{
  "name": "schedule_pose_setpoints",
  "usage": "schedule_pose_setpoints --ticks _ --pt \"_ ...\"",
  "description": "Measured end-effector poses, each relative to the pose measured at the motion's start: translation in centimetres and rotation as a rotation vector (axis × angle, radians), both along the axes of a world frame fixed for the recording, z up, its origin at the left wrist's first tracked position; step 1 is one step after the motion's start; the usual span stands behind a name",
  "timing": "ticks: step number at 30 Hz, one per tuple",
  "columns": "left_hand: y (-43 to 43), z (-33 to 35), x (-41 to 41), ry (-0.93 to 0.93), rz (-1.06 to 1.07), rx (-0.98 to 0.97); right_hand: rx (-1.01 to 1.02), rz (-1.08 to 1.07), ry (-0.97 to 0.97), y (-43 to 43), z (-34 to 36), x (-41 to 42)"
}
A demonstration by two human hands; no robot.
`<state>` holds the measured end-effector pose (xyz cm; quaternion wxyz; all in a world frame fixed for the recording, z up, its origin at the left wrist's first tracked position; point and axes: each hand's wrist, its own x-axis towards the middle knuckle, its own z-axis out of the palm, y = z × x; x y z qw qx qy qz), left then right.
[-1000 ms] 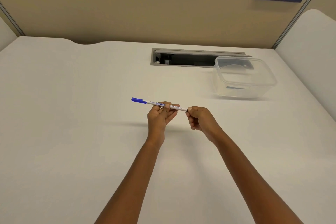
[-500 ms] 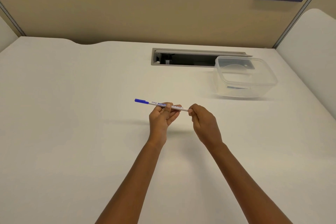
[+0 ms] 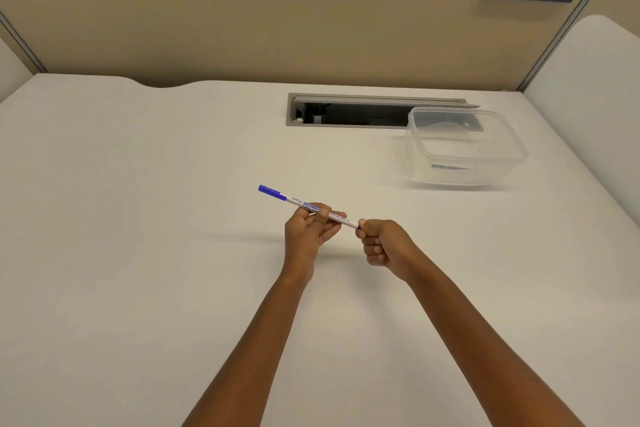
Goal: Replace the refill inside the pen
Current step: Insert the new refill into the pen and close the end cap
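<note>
We hold the pen [image 3: 308, 206] above the table [image 3: 138, 270], fingers of our left hand [image 3: 306, 230] curled round its barrel, those of our right hand [image 3: 384, 246] pinching its end, so we judge the job barely begun: no refill shows.

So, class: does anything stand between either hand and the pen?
Nothing visible does. The left hand grips the pen mid-barrel and the right hand pinches its end. The clear container sits apart, farther back.
</note>
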<state>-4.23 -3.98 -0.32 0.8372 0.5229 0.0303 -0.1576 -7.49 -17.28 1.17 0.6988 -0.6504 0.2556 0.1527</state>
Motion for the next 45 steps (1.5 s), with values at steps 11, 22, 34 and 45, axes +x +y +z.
schedule_pose_setpoints --ticks 11,22,34,45 --pt "-0.3 0.3 -0.5 0.095 0.030 -0.096 -0.135 -0.159 -0.220 0.6 -0.1 -1.8" --pt "0.1 0.7 -0.1 0.117 0.088 -0.122 -0.665 -0.028 -0.457 1.1 0.3 -2.1" --pt "0.3 0.7 -0.1 0.075 0.071 -0.035 -0.826 0.093 -0.376 1.0 0.9 -1.3" --pt "0.6 0.1 0.8 -0.046 -0.204 0.404 -0.737 0.224 -0.344 1.4 0.6 -0.2"
